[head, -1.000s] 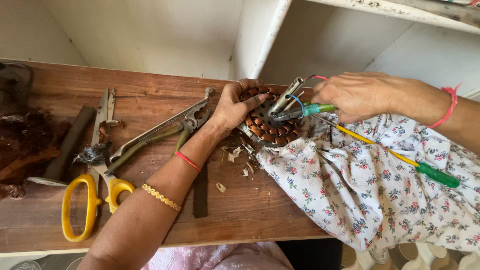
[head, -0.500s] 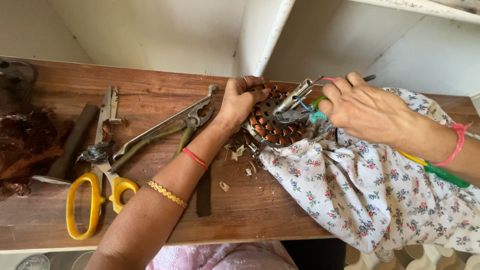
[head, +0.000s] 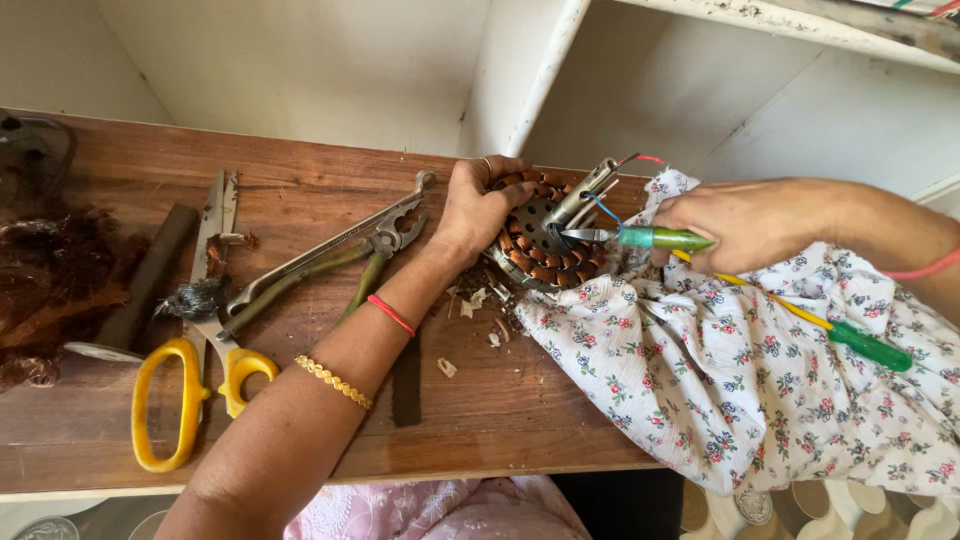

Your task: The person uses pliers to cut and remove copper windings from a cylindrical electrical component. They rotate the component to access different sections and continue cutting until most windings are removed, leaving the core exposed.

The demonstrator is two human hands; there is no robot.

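A round motor stator [head: 535,245] with copper windings stands tilted on the wooden table [head: 300,190], its metal shaft [head: 590,185] and thin coloured wires sticking up. My left hand [head: 478,208] grips the stator's left rim. In my right hand [head: 745,222] is a small green-handled cutter [head: 650,238], whose metal tip touches the stator near the shaft. A floral cloth [head: 720,370] lies under my right forearm and against the stator.
A yellow-and-green screwdriver [head: 870,347] lies on the cloth. Large pliers [head: 340,255], yellow-handled scissors [head: 185,400] and a dark cylindrical tool [head: 140,290] lie left of my arm. A brown wire tangle [head: 40,290] sits at the far left. Small scraps litter the wood.
My right hand has drawn back to the right from over the stator, leaving only the cutter's tip at the windings. My left hand keeps its grip on the rim.
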